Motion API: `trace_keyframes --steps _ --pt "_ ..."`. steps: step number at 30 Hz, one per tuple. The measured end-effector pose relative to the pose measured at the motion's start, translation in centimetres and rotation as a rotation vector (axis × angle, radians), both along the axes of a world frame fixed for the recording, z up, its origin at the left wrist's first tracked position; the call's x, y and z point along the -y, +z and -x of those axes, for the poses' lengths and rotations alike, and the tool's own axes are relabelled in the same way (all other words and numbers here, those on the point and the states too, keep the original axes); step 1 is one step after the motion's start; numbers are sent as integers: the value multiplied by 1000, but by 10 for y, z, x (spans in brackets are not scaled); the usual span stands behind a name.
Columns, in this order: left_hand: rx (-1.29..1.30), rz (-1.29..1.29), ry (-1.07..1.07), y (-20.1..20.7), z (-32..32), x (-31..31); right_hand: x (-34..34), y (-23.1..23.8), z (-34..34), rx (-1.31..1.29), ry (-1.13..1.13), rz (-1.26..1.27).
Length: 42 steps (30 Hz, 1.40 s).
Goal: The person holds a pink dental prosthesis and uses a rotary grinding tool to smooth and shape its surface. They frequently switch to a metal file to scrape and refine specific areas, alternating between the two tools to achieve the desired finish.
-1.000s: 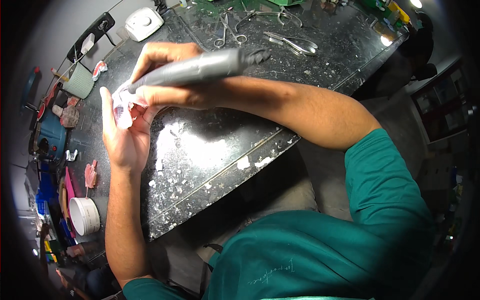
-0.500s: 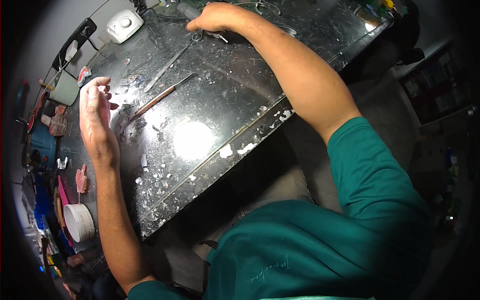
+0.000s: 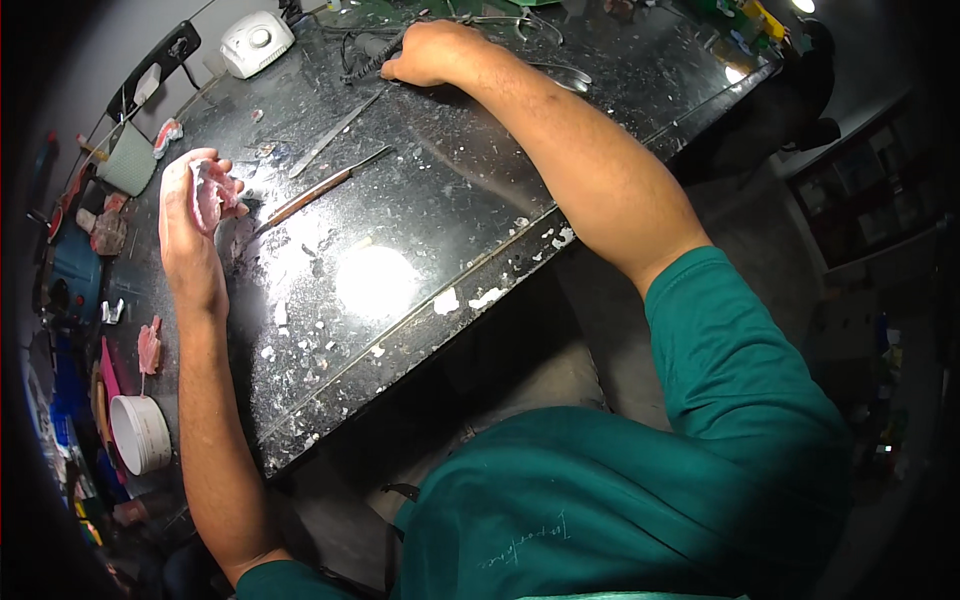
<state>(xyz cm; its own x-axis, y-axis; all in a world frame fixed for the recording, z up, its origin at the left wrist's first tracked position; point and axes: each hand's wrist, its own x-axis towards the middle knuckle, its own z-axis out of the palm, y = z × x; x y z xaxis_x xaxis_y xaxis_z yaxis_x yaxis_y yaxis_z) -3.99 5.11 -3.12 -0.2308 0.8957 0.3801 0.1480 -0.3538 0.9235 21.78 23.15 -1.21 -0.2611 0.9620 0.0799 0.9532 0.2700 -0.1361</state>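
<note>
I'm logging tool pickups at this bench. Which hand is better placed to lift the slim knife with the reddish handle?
Probably the left hand: the knife lies just beside it, though it holds a pink denture piece. The right hand is at the far edge, on a coiled cord.

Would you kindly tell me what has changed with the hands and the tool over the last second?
A second ago the right hand held a grey handpiece against the pink dental piece. It has since carried the handpiece away to the far edge of the dark worktop, where it now rests by the coiled cord. The left hand still holds the pink piece up, nearly where it was.
</note>
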Motion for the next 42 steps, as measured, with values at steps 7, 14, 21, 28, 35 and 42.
trace_keyframes --steps 7,14,21,28,35,42 --pt "-21 5 -52 -2 1 -6 5 16 -11 -24 11 16" --pt "69 -51 -66 -4 5 -8 97 129 -71 -772 400 -523" --pt "25 8 -4 -1 1 0 181 120 -84 -375 724 -246" --pt "11 -41 -99 -1 -1 -12 176 78 -85 -114 639 -120" --pt "32 -41 -167 0 6 8 162 76 -87 -94 622 -103" --pt "120 8 -248 -8 14 -5 154 89 -120 -120 615 -105"
